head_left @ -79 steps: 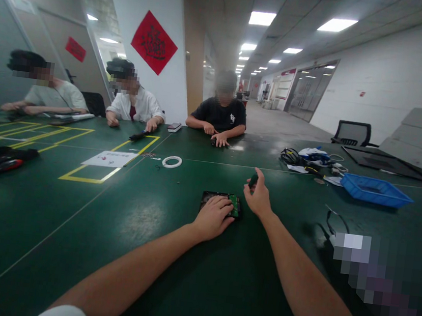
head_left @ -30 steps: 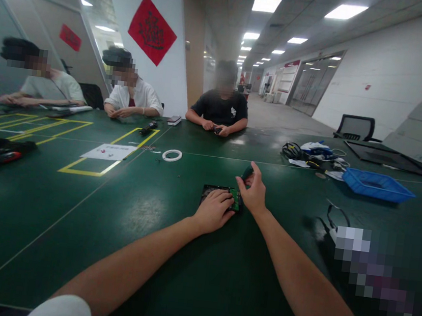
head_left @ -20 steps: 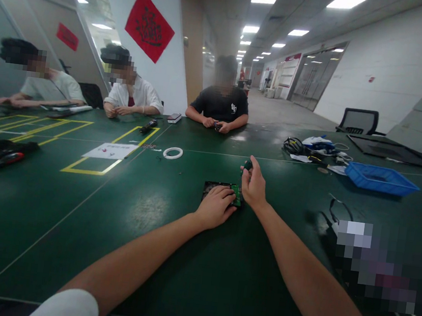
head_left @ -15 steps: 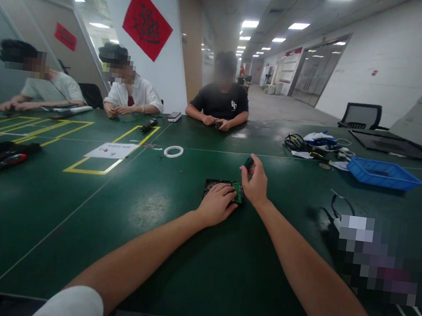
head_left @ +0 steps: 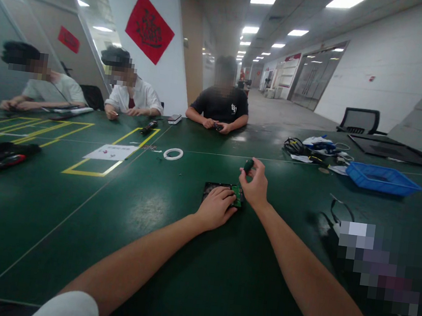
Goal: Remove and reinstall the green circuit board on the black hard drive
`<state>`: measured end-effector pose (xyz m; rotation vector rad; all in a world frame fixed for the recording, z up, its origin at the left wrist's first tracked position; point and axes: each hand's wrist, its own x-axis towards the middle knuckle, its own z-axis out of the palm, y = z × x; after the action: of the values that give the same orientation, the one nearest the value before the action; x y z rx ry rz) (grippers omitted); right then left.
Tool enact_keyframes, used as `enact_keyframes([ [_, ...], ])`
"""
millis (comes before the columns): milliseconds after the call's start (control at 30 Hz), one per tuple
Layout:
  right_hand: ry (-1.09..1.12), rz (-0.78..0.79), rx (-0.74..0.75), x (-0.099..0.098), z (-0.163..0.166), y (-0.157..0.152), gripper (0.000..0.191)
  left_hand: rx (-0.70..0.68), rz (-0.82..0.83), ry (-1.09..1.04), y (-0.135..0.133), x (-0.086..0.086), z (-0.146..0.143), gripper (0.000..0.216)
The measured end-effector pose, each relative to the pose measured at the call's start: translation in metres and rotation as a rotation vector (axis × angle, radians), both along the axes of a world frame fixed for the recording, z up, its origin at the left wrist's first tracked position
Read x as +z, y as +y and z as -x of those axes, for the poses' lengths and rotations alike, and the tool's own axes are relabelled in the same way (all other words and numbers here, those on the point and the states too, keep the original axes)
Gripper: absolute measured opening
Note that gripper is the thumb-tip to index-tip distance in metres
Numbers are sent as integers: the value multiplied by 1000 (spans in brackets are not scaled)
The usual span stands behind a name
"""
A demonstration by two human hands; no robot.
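A black hard drive (head_left: 212,188) with a green circuit board lies on the green table in front of me. My left hand (head_left: 215,208) rests over it, fingers across its top and thumb at the near right edge, gripping it in place. Just above the drive's right end, my right hand (head_left: 256,185) pinches a screwdriver (head_left: 248,165) by its dark green handle. The handle stands nearly upright. Its shaft and tip are too small or hidden to make out.
To the right are a blue tray (head_left: 383,180), a cable pile (head_left: 318,146) and a partly blurred object with cords. Leftward lie a white ring (head_left: 173,154), a paper sheet (head_left: 110,152) and a red-handled tool (head_left: 4,163). Several people sit across the table.
The camera view has shifted slightly. The screwdriver handle shows more clearly between my right fingers, which have shifted around it. My left hand stays on the hard drive.
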<state>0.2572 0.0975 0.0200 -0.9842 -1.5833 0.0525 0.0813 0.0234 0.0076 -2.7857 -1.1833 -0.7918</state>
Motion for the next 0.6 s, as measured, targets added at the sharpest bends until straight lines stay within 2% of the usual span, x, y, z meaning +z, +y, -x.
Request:
enact_keyframes([
  [433,-162,-64,-129,9,-7,-1,45,-3,-26,-1,2,-2,2,38],
  [600,-214,-43,-118,14,-7,-2,45,-5,-20,-1,1,-1,2,38],
])
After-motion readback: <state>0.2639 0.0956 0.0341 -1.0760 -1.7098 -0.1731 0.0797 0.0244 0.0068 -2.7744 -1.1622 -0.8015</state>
